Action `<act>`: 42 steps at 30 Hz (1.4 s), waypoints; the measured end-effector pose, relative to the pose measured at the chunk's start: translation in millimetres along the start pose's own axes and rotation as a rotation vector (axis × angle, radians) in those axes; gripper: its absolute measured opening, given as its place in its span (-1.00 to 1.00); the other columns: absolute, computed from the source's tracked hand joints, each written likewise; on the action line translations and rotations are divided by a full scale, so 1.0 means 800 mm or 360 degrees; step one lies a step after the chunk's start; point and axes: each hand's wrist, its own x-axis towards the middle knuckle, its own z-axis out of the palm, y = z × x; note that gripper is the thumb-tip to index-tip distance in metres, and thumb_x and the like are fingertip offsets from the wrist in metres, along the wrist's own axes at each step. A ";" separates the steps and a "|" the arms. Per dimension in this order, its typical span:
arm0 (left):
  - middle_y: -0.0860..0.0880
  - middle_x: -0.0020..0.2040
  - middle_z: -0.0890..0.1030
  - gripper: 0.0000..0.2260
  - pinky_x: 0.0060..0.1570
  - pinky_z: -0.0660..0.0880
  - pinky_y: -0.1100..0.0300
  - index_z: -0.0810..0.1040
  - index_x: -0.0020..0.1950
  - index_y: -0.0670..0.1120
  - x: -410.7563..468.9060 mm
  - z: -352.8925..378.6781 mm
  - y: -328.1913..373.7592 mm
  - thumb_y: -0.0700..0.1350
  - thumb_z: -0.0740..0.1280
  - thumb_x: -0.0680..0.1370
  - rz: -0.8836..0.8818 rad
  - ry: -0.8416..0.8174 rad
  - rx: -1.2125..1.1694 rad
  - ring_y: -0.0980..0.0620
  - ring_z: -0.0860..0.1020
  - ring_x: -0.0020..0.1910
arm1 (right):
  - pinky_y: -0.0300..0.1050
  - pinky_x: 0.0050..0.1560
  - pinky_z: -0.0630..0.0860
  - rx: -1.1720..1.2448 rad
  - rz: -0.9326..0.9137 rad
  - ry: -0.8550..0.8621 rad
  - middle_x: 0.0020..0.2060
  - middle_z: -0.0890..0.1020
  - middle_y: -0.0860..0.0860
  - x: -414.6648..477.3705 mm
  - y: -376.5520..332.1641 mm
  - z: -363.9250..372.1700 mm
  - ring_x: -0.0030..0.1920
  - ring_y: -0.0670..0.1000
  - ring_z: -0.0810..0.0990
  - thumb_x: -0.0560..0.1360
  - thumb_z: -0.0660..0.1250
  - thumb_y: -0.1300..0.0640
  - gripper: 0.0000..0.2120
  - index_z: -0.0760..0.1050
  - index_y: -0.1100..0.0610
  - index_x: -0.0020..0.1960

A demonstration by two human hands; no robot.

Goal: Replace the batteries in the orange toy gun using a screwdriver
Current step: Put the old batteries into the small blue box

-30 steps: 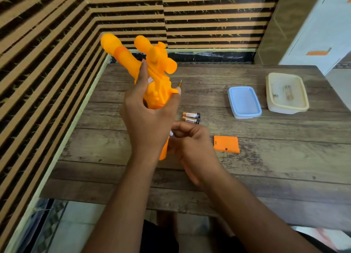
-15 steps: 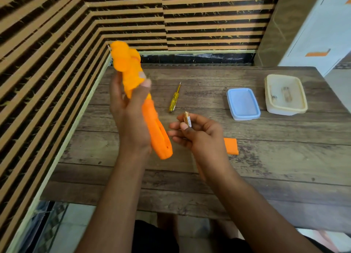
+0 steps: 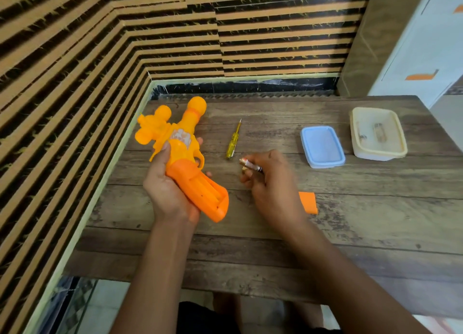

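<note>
My left hand grips the orange toy gun by its body, low over the table's left side, with the open battery compartment in the grip facing up. My right hand holds batteries between its fingertips, just right of the gun. A yellow screwdriver lies on the table between the two hands, its tip pointing away. The orange battery cover lies flat by my right wrist, partly hidden.
The wooden table stands against a striped wall on the left and back. A blue lidded box and a cream tub with small items inside sit at the back right.
My left hand has lowered the gun from upright to lying flat with the compartment facing up. My right hand picked the batteries off the table and holds them beside the gun.
</note>
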 end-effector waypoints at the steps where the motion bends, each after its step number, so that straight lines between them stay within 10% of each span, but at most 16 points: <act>1: -0.29 0.29 0.64 -0.58 -0.18 0.46 0.07 0.58 0.35 -0.13 0.001 -0.001 -0.001 0.10 0.15 0.67 0.0003 0.0056 0.0003 -0.02 0.57 -0.17 | -0.34 0.03 0.47 -0.0074 -0.0032 -0.0014 -0.02 0.52 0.06 0.000 -0.001 -0.001 -0.03 -0.02 0.55 0.52 0.26 0.44 -0.68 0.67 0.18 0.12; 4: -0.22 0.20 0.66 -0.62 -0.15 0.59 0.10 0.54 0.43 -0.15 0.011 -0.010 -0.006 0.01 0.19 0.70 0.0010 0.0301 0.0005 -0.06 0.65 -0.07 | -0.51 -0.12 0.32 -0.0269 -0.0149 -0.0055 -0.07 0.50 0.03 0.002 -0.002 -0.004 -0.11 -0.04 0.48 0.46 0.35 0.44 -0.66 0.69 0.21 0.15; 11: -0.04 -0.04 0.68 -0.83 -0.12 0.59 0.18 0.60 0.03 -0.05 0.016 -0.026 -0.015 -0.17 0.23 0.72 0.0069 0.0659 0.0264 0.11 0.65 -0.17 | 0.11 -0.06 0.59 -0.0584 -0.0109 -0.0286 0.01 0.64 0.07 0.000 -0.003 0.000 0.03 0.19 0.62 0.46 0.43 0.26 -0.83 0.62 0.13 0.04; 19: 0.04 -0.28 0.58 -0.72 -0.10 0.50 0.18 0.57 -0.27 0.00 0.012 -0.046 -0.015 -0.21 0.36 0.64 0.0168 0.0846 0.0731 0.04 0.54 -0.20 | -0.02 -0.10 0.46 -0.0911 0.0007 -0.0267 0.19 0.47 0.07 0.000 -0.011 0.012 0.26 0.16 0.47 0.59 0.36 0.16 -0.83 0.63 0.15 0.14; 32: -0.08 -0.04 0.72 -0.79 0.01 0.60 0.08 0.66 0.03 -0.11 0.002 -0.062 -0.006 -0.14 0.57 0.45 0.0351 0.1090 0.1217 -0.06 0.70 -0.03 | 0.14 -0.01 0.62 -0.0844 -0.0056 -0.0207 0.11 0.49 0.13 0.004 -0.002 0.006 0.21 0.21 0.47 0.54 0.40 0.20 -0.83 0.61 0.23 0.11; 38: -0.02 0.02 0.65 -0.75 0.04 0.56 0.20 0.54 0.12 0.05 -0.027 -0.010 -0.017 -0.16 0.52 0.52 0.0951 0.0672 0.1308 0.06 0.63 0.03 | 0.11 -0.06 0.57 -0.0686 -0.0193 0.0234 -0.07 0.51 0.12 0.007 0.008 -0.035 0.04 0.21 0.52 0.48 0.43 0.28 -0.93 0.63 0.24 -0.04; 42: 0.07 -0.01 0.67 -0.83 0.07 0.59 0.18 0.61 0.10 -0.05 -0.040 0.037 -0.037 -0.18 0.50 0.54 0.0802 0.0152 0.1347 0.17 0.65 0.02 | 0.19 0.00 0.56 -0.0744 -0.0141 0.0459 -0.02 0.55 0.17 0.014 0.025 -0.064 0.05 0.30 0.51 0.42 0.46 0.28 -0.85 0.66 0.20 -0.01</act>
